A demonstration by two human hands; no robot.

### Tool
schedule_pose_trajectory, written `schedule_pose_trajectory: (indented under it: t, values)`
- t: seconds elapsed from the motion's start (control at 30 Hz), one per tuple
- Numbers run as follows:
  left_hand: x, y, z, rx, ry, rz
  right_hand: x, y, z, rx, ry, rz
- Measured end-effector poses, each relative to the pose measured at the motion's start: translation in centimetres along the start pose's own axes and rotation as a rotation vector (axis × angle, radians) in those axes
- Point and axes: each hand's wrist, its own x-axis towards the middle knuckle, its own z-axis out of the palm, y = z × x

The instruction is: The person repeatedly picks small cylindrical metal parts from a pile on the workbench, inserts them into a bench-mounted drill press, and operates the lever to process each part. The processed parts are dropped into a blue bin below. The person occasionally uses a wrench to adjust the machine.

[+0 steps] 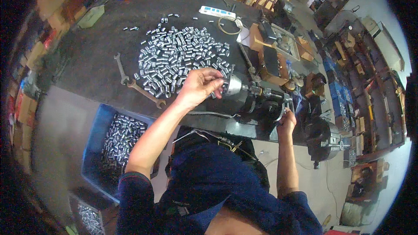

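Observation:
My left hand (pixel 201 88) is closed in a pinch at the front of a silver, cone-shaped chuck (pixel 235 85). Whatever lies between its fingertips is mostly hidden; I cannot make it out. The chuck belongs to a dark bench machine (pixel 270 104) at the table's front edge. At that machine's right end, my right hand (pixel 286 122) is wrapped round a metal lever (pixel 289 105). Just beyond my left hand spreads a big heap of short, shiny metal cylinders (pixel 178 54) on the dark tabletop (pixel 93 56).
Two wrenches (pixel 120 67) (pixel 148 94) lie left of the heap. A blue bin (pixel 93 148) of similar cylinders stands below the table's front edge. Behind the machine are a white power strip (pixel 217 12) and a wooden box (pixel 272 67). Loaded shelves (pixel 370 91) line the right.

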Motion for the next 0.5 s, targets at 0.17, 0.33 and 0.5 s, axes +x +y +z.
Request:
schedule_pose_trajectory:
  t: [0.17, 0.33, 0.5]
  values:
    - [0.4, -0.3, 0.2, 0.044, -0.032, -0.023, -1.8, -1.0, -0.1, -0.024, -0.002, -0.041]
    - [0.9, -0.3, -0.4, 0.026, -0.112, -0.010, -4.4, -4.2, -0.4, -0.025, -0.166, -0.097]
    - [1.1, 0.3, -0.7, 0.095, -0.167, -0.039, -3.8, -9.1, 3.9, -0.064, -0.355, -0.178]
